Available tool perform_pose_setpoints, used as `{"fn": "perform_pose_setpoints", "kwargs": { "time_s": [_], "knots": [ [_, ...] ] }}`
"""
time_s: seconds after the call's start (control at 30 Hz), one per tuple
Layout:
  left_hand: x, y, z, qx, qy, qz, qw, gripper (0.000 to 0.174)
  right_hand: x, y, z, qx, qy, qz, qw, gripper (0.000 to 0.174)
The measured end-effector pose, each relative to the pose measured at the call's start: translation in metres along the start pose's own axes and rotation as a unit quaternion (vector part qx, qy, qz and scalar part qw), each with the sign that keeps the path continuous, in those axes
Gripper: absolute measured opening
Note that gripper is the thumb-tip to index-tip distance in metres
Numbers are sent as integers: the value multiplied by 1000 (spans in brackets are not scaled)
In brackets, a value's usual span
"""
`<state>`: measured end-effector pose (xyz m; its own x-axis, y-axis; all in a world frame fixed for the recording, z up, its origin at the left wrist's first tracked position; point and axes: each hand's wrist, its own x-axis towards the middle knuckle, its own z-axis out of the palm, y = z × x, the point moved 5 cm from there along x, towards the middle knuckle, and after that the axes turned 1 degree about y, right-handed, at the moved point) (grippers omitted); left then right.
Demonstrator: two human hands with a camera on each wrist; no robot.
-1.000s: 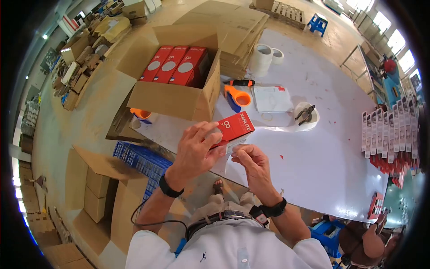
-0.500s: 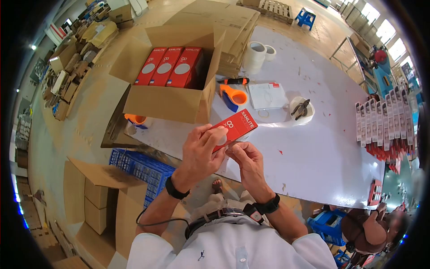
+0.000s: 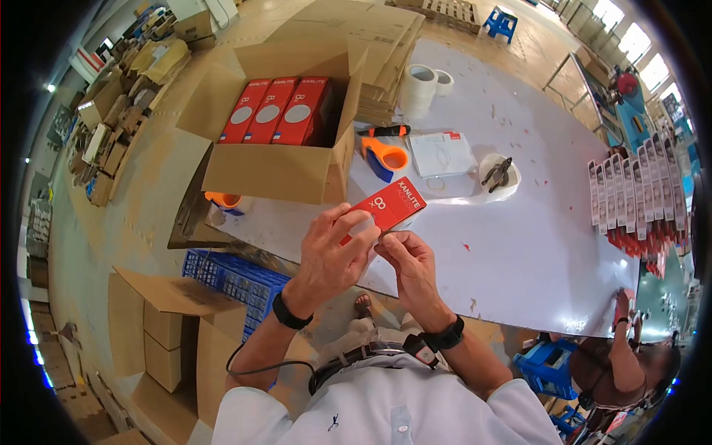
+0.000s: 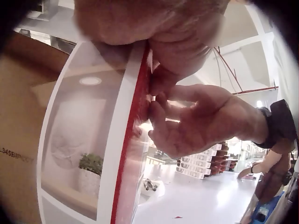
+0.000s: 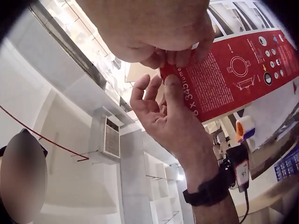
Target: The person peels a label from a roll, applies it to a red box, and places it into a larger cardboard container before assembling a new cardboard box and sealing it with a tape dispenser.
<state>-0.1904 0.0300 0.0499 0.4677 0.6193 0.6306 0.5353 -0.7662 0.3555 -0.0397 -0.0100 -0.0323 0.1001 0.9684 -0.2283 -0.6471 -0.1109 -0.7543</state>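
Observation:
A red XANLITE carton is held tilted over the table's near edge. My left hand grips its near end, with the thumb on the printed side in the right wrist view. My right hand has thumb and forefinger pinched together at the carton's near lower edge, close to the left fingertips. The left wrist view shows the right hand's curled fingers right at the red edge, beside the carton's picture side. What lies between those fingertips is hidden.
An open cardboard box with several red cartons stands at the back left. On the table are an orange tape dispenser, a cutter, a white booklet, pliers in a white dish, and tape rolls. Another person sits at right.
The carton and both hands stay close together, with the right fingertips still working at the same edge. My head view has shifted slightly. The person at right has reached an arm onto the table.

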Motion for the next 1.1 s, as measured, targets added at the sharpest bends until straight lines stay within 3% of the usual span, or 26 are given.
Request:
{"fn": "perform_pose_setpoints", "kwargs": {
  "time_s": [0.57, 0.67, 0.77, 0.87, 0.9, 0.93, 1.0, 1.1],
  "knots": [
    [10, 8, -4, -31, -16, -40, 999, 22, 5, 2, -5, -77, 9, -57, 995, 17],
    [9, 4, 4, -29, 6, -41, 999, 21, 9, 1, -9, -101, -18, -48, 994, 18],
    [11, 7, 4, -6, 19, -29, 999, 22, 17, 22, -48, -169, 7, 53, 984, 23],
    [14, 7, 3, 4, 24, -41, 999, 24, 8, 2, -70, -323, 96, -101, 936, 33],
    [11, 8, 3, 3, 24, -58, 998, 25, 5, -19, -73, -378, 124, -200, 896, 47],
    [8, 9, 3, -1, 24, -65, 998, 26, 1, -51, -55, -427, 120, -235, 865, 64],
    [10, 8, 1, -8, 24, -69, 997, 29, 6, -92, -21, -489, 77, -294, 818, 77],
    [7, 5, 4, -3, 29, -72, 997, 40, 28, -86, 18, -575, -15, -342, 743, 86]
  ]
}}
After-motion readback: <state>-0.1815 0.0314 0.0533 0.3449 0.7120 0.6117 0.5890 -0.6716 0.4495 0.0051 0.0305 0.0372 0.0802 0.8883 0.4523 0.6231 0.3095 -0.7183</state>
